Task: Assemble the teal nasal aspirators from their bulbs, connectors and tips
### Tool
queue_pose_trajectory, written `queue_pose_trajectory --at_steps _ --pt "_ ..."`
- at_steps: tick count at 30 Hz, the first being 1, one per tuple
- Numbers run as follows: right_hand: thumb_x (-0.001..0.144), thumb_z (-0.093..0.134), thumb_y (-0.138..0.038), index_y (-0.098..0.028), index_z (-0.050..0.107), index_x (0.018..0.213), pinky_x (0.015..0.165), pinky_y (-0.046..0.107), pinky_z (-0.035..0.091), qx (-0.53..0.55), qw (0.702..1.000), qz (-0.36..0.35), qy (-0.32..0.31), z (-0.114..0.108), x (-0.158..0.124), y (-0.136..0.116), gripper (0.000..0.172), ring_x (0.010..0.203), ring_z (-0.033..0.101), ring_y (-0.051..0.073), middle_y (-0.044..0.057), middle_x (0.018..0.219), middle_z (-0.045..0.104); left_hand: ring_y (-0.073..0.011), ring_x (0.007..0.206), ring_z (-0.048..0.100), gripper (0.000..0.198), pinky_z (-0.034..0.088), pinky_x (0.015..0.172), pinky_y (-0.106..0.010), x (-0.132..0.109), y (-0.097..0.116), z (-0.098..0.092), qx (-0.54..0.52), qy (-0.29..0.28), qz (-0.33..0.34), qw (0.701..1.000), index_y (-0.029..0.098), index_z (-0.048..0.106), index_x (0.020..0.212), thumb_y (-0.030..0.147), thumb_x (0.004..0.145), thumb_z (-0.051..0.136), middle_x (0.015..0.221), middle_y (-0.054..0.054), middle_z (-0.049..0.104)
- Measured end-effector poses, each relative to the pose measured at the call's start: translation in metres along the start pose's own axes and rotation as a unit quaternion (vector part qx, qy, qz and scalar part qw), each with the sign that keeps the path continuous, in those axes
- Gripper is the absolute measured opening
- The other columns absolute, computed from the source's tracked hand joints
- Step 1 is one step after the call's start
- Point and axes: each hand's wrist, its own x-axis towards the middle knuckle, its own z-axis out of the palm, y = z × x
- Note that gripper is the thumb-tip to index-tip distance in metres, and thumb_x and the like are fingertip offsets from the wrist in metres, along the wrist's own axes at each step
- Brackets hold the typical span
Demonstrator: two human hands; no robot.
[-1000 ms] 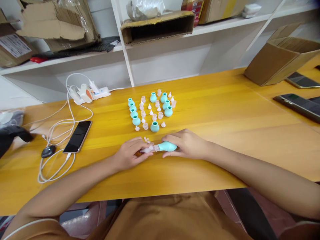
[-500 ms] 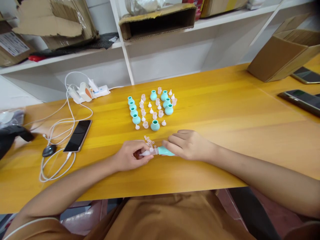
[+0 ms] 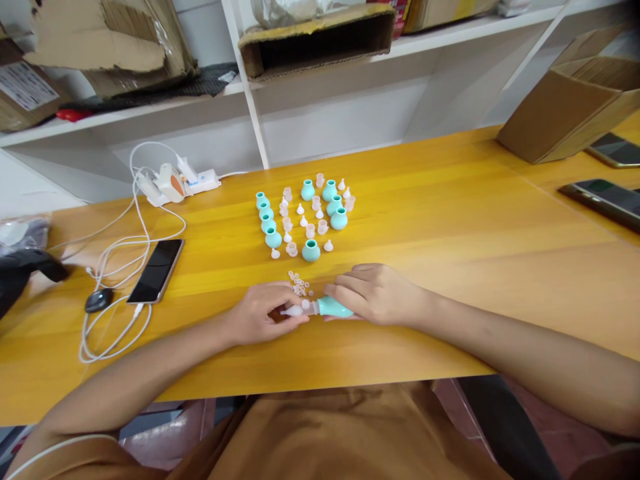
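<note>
Between my hands lies a bulb nasal aspirator, its teal bulb [image 3: 334, 307] joined in line to a clear collar and a whitish pointed tip [image 3: 292, 311]. My left hand [image 3: 263, 312] closes its thumb and fingers around the tip end. Wrapped over the bulb is my right hand [image 3: 370, 293], hiding part of it. Just beyond the left fingertips, small clear rings [image 3: 299, 285] are scattered on the table. Farther back stand several teal bulbs [image 3: 311, 251], mixed with clear cups [image 3: 292, 249] and small white cone-shaped tips [image 3: 328, 246].
On the left, a phone [image 3: 156, 272] lies among white cables beside a black mouse-like object [image 3: 99, 301]. A power strip [image 3: 203, 181] is behind it. At right are an open cardboard box [image 3: 565, 113] and another phone [image 3: 605, 203]. Shelves with cartons line the back.
My right hand has loosened slightly and sits a little lower, so more of the teal bulb shows. Both hands keep hold of the aspirator; the loose parts stay put.
</note>
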Motion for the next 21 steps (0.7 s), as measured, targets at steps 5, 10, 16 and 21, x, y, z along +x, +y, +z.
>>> queue_pose_trajectory --at_steps 5,10,16,21 --pt "0.113 0.057 -0.046 -0.014 0.066 0.103 0.063 0.035 0.035 0.022 1.000 0.006 -0.013 0.002 -0.002 0.000 0.035 0.064 0.056 0.017 0.004 0.077 0.067 -0.0137 0.071 0.067 0.010 0.053 0.067 -0.025 -0.002 -0.002 0.002 0.048 -0.004 0.039 0.998 0.018 0.069 0.107 0.027 0.104 0.070 0.078 -0.002 0.073" --pt "0.114 0.052 -0.054 -0.015 0.066 0.102 0.064 0.035 0.036 0.025 0.999 0.014 -0.021 0.005 -0.003 0.000 0.043 0.063 0.058 0.017 0.004 0.078 0.069 -0.0150 0.073 0.068 0.010 0.059 0.074 -0.029 -0.004 -0.004 0.004 0.079 0.008 0.077 0.994 0.018 0.067 0.112 0.022 0.103 0.071 0.082 -0.003 0.075" --pt "0.113 0.053 -0.056 -0.015 0.065 0.103 0.062 0.033 0.036 0.053 0.998 0.026 -0.027 0.007 -0.004 0.002 0.044 0.062 0.058 0.016 0.004 0.077 0.070 -0.0167 0.081 0.073 0.019 0.062 0.082 -0.032 -0.006 -0.009 0.005 0.104 0.010 0.094 0.990 0.019 0.067 0.122 0.020 0.103 0.070 0.094 -0.006 0.079" --pt "0.113 0.051 -0.058 -0.013 0.064 0.104 0.062 0.032 0.034 0.063 0.998 0.027 -0.013 0.011 -0.004 0.002 0.048 0.060 0.057 0.015 0.003 0.075 0.068 -0.0168 0.082 0.074 0.021 0.063 0.084 -0.034 -0.006 -0.012 0.004 0.114 0.005 0.101 0.988 0.018 0.066 0.124 0.018 0.103 0.071 0.097 -0.007 0.080"
